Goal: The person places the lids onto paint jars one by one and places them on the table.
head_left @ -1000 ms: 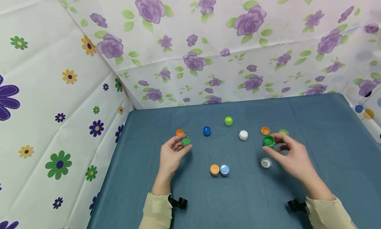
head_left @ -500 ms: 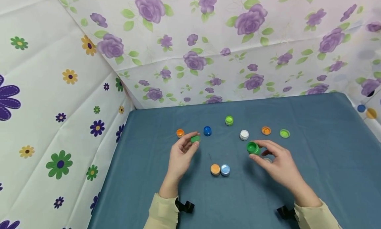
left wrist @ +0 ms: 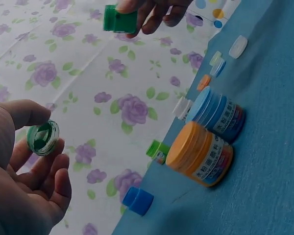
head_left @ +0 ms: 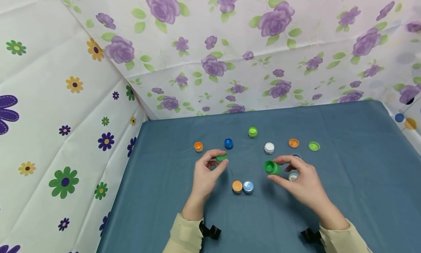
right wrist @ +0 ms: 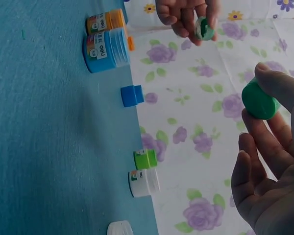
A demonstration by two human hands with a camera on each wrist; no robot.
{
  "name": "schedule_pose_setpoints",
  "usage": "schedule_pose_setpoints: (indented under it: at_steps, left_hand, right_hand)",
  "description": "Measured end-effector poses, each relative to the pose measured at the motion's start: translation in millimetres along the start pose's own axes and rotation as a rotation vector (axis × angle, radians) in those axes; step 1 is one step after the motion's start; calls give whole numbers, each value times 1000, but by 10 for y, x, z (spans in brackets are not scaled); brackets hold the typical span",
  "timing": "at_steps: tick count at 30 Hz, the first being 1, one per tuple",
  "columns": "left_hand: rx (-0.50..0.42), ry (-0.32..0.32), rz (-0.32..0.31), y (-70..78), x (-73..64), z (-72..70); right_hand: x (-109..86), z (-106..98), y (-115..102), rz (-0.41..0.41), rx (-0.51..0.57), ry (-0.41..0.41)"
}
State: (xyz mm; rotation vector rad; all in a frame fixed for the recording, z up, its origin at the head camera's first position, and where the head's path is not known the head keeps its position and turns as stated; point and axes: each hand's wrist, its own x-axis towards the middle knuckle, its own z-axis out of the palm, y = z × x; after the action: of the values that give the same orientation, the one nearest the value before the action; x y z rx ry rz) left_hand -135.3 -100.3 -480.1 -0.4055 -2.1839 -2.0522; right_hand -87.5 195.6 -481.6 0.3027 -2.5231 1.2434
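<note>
My left hand pinches a green jar lid between thumb and fingers, raised above the table. In the left wrist view the inner side of the lid shows, smeared with green. My right hand grips an uncapped green paint jar, its mouth tilted toward the left hand. The right wrist view shows the base of that green jar. A gap separates lid and jar. Below and between the hands, a capped orange paint jar and a capped light blue one stand side by side.
Uncapped orange, blue, light green and white jars stand farther back. Orange, light green and whitish lids lie at right; a blue lid is partly hidden by the right hand.
Both hands have moved toward each other: the left hand rightward with the green lid, the right hand leftward with the green jar. The whitish lid is partly covered by the right hand.
</note>
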Motion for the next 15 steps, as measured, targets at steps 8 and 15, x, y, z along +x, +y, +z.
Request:
schedule_pose_setpoints:
  at_steps: [8,15]
  left_hand:
    - [-50,-71,-43,90,-37,116]
    - [-67,-136,-20,177,-77,266]
  right_hand:
    - [26,1,-43,-52,-3,11]
    - [29,-4,-53,-107,24,21]
